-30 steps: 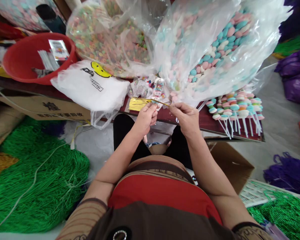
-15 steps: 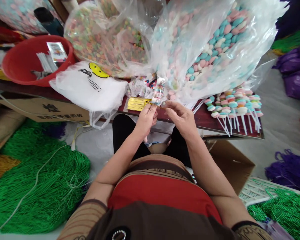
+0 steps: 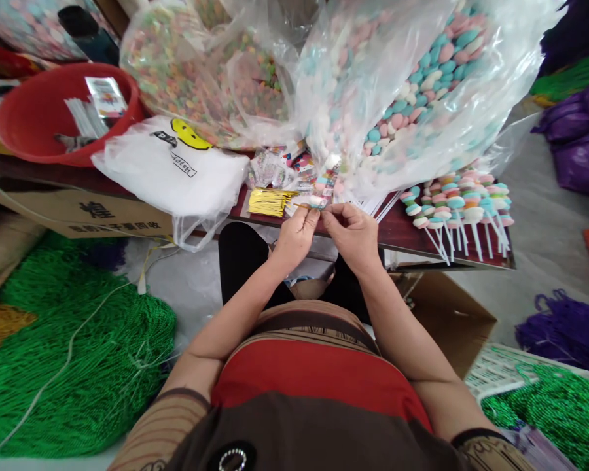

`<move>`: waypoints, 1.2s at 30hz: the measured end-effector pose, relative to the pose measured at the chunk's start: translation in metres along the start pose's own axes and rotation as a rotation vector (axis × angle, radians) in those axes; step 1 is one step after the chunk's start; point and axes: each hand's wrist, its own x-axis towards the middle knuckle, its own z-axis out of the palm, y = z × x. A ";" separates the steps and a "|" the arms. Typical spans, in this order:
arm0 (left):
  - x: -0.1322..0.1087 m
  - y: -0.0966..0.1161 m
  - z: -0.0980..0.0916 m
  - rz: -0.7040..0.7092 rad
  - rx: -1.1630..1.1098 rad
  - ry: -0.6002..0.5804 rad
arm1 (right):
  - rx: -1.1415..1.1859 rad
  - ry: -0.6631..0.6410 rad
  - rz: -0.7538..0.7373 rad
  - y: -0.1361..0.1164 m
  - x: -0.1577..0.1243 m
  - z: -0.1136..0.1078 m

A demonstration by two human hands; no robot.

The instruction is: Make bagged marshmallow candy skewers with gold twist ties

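My left hand (image 3: 294, 237) and my right hand (image 3: 352, 232) meet at the front edge of a dark red table (image 3: 407, 232). Both pinch the neck of a small wrapped candy skewer (image 3: 324, 186), where a thin gold twist tie (image 3: 302, 206) sticks out to the left. The skewer leans up and away from my fingers in its clear printed wrapper. A stack of gold twist ties (image 3: 269, 201) lies on the table just left of my left hand.
Big clear bags of pastel candies (image 3: 412, 78) and small multicoloured candies (image 3: 196, 78) stand behind. Several finished skewers (image 3: 459, 206) lie at right. A white smiley bag (image 3: 171, 167), red basin (image 3: 53, 114), cardboard box (image 3: 451, 320), green netting (image 3: 73, 366) surround me.
My right hand has moved left from holding the gold tie stretched out, and now meets the left hand at the wrapper's neck. The skewer has tilted rightward.
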 end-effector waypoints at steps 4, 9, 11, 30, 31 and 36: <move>0.000 0.006 0.001 -0.098 -0.144 -0.042 | 0.072 0.016 0.031 0.000 -0.003 -0.001; -0.002 0.023 0.001 -0.325 -0.433 -0.181 | 0.472 -0.081 0.270 0.007 -0.004 -0.002; -0.004 0.027 -0.001 -0.402 -0.501 -0.259 | 0.592 -0.133 0.316 0.011 -0.003 -0.003; -0.018 0.036 0.014 -0.557 -0.571 -0.291 | 0.614 -0.200 0.298 0.037 0.002 -0.011; -0.018 0.035 0.017 -0.496 -0.545 -0.211 | 0.561 -0.136 0.285 0.035 0.001 -0.007; -0.009 0.018 0.022 -0.258 -0.380 -0.011 | 0.147 0.088 0.059 0.023 -0.006 0.003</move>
